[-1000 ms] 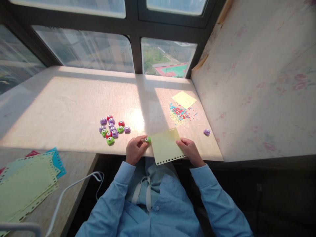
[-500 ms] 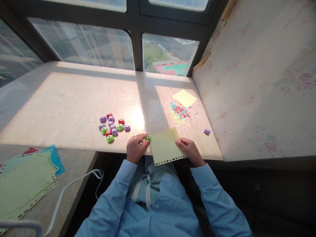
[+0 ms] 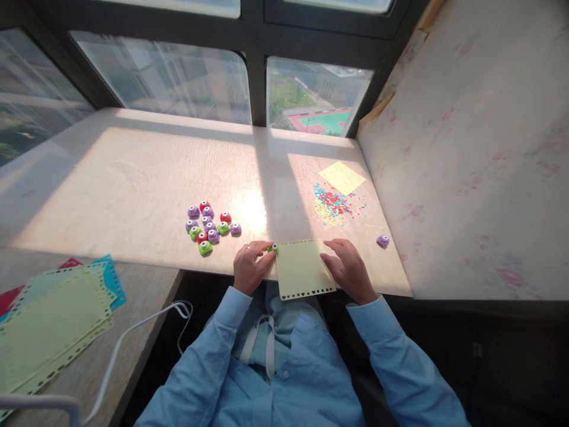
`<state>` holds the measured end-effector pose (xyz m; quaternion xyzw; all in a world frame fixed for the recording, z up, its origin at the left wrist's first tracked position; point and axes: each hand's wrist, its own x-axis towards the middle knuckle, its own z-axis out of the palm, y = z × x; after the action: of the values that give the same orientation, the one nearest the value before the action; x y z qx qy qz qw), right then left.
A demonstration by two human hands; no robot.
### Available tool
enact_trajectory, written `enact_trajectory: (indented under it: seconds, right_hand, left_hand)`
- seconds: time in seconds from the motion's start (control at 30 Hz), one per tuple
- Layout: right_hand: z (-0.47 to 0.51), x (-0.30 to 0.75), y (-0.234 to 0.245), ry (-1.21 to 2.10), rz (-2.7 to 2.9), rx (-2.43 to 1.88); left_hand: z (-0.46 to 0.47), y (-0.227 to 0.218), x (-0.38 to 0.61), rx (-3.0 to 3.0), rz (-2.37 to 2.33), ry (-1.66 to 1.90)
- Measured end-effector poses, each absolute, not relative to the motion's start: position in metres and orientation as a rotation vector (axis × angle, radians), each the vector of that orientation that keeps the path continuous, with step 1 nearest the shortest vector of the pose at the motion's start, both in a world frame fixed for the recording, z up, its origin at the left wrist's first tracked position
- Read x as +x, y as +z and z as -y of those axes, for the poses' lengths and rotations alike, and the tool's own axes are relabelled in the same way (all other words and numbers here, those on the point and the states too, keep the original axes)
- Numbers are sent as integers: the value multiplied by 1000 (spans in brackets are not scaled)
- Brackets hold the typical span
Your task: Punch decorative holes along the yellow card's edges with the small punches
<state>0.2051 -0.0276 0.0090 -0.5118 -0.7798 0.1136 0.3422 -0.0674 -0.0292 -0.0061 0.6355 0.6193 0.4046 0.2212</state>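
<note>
My left hand (image 3: 252, 267) is closed on a small green craft punch (image 3: 275, 247), thumb and fingers pinching it at the upper left edge of a pale yellow-green sheet of paper (image 3: 304, 270). Small hearts and stars are cut along the sheet's near edge, and a row of small holes runs along its far edge. By the sheet's right edge, my right hand (image 3: 351, 270) is open, index finger and thumb apart, the thumb touching or just over the paper. The sheet's near part reaches past the table's front edge.
Several purple, red and green craft punches (image 3: 208, 227) are grouped on the table (image 3: 146, 184) at left. A lone purple punch (image 3: 383, 241) lies far right, near coloured confetti (image 3: 333, 204) and a yellow card (image 3: 342, 178). Punched sheets (image 3: 57, 326) and a white cable (image 3: 128, 329) lie at lower left.
The sheet has turned so its far edge lies straighter across, with its row of holes now in view. My right hand's fingers have opened from their pinch on it. The view has shifted slightly.
</note>
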Motion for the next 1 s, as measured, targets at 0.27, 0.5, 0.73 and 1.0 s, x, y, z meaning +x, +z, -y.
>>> enact_trajectory:
  seconds: [0.27, 0.5, 0.73, 1.0]
  right_hand:
    - [0, 184, -16, 277, 2382, -999]
    - [5, 182, -19, 237, 2385, -1024]
    - [7, 180, -15, 269, 2396, -1075]
    - [9, 180, -12, 315, 2360, -1120]
  left_hand:
    - [30, -12, -66, 1830, -1786, 1119]
    - [27, -12, -57, 1906, -1966, 1036]
    - [27, -11, -54, 1943, -2015, 983]
    - [30, -6, -57, 1895, -1950, 974]
